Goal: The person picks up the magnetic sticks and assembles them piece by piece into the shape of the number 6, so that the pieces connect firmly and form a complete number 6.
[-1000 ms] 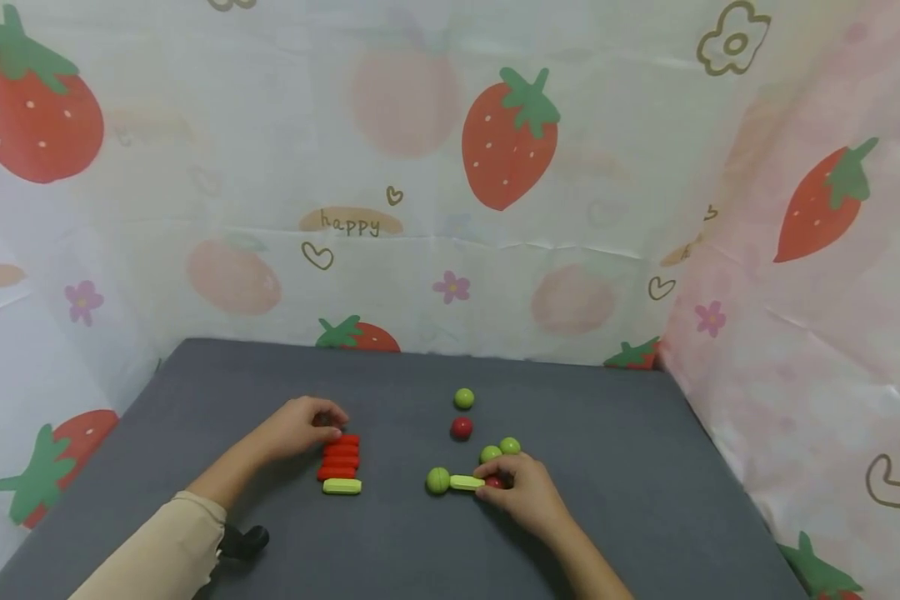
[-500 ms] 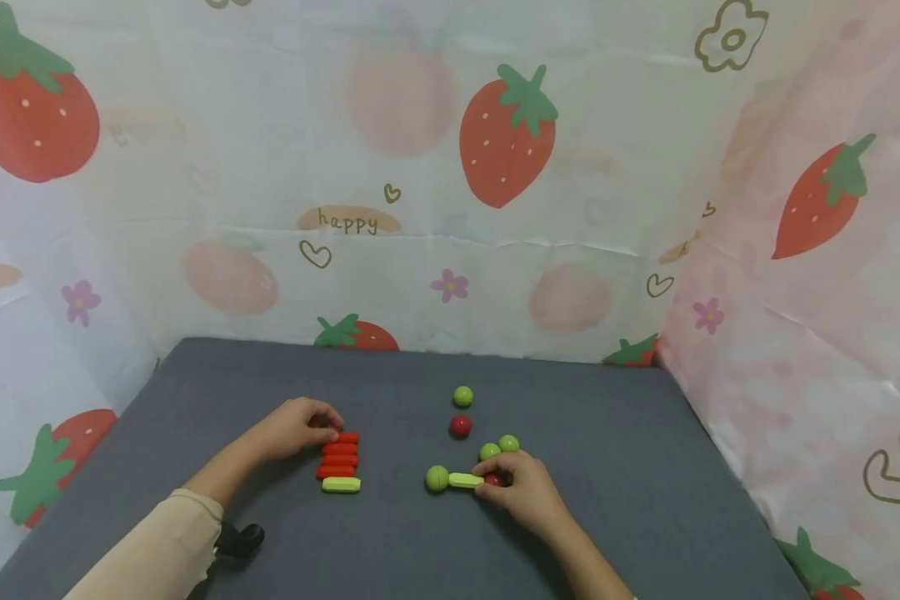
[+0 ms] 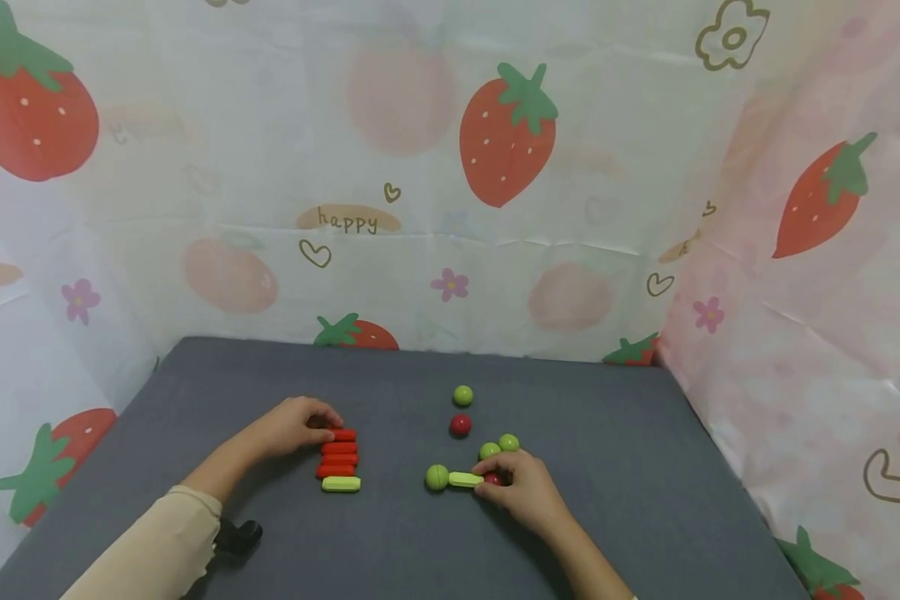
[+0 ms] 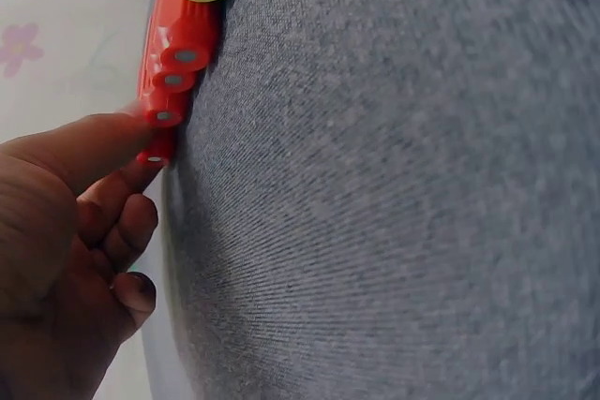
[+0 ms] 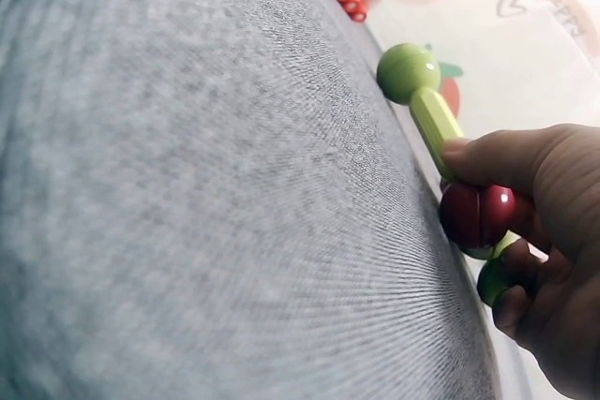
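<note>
My left hand (image 3: 288, 427) pinches the left end of the farthest red toy rod (image 3: 343, 435) between thumb and fingers. More red rods (image 3: 339, 460) lie side by side just nearer, and a yellow-green rod (image 3: 341, 484) closes the row. Grey discs show in the rod ends in the left wrist view. On the right, my right hand (image 3: 525, 492) pinches another yellow-green rod (image 5: 434, 126) at its right end. That rod joins a green ball (image 5: 409, 73) at one end and meets a grooved dark red ball (image 5: 476, 215) at the other, partly hidden by fingers in the head view.
Two green balls (image 3: 490, 452) sit just beyond my right hand. Farther back are a red ball (image 3: 461, 426) and a lone green ball (image 3: 462, 396). A black object (image 3: 240, 537) shows by my left sleeve. A strawberry-print cloth (image 3: 420, 283) hangs behind the grey table (image 3: 405, 550).
The farthest red rod has slid slightly away from the rest of the row with my left hand. My right hand holds its place on the yellow-green rod.
</note>
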`<state>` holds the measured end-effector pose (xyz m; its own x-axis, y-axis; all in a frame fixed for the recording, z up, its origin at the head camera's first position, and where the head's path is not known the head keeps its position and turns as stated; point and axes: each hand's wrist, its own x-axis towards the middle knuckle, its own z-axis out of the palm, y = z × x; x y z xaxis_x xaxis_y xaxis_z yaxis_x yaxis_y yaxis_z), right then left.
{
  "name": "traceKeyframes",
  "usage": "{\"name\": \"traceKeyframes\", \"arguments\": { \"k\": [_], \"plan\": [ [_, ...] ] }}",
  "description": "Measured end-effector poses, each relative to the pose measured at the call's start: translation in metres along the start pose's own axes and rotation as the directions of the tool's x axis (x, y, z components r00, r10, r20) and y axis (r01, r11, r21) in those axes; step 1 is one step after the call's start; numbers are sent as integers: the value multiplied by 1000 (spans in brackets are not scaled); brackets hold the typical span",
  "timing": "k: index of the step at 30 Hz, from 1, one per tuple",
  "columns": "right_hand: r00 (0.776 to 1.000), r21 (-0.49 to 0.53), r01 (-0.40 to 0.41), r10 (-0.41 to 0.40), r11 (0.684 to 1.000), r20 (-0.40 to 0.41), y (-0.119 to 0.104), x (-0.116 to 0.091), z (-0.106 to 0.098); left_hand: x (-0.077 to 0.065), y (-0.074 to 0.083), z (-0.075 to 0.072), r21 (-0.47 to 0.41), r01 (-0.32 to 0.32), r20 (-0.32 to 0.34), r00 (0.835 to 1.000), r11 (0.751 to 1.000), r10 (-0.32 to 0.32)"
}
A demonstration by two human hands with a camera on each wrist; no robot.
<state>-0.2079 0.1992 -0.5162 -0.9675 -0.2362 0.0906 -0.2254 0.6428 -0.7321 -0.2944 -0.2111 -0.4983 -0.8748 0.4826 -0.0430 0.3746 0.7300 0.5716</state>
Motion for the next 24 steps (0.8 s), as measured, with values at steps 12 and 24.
{"name": "traceKeyframes", "arguments": {
  "k": [12,24],
  "plan": [
    [1000,14,5,-5,1000,-6,-3,1,2,-5,-7,-6,-60,54,-2,999,997,-54],
    [1000,2,-4,4,1000,-17,-1,-1,1,-28,22,2,-225,75,-95,991,972,-99]
  ]
}}
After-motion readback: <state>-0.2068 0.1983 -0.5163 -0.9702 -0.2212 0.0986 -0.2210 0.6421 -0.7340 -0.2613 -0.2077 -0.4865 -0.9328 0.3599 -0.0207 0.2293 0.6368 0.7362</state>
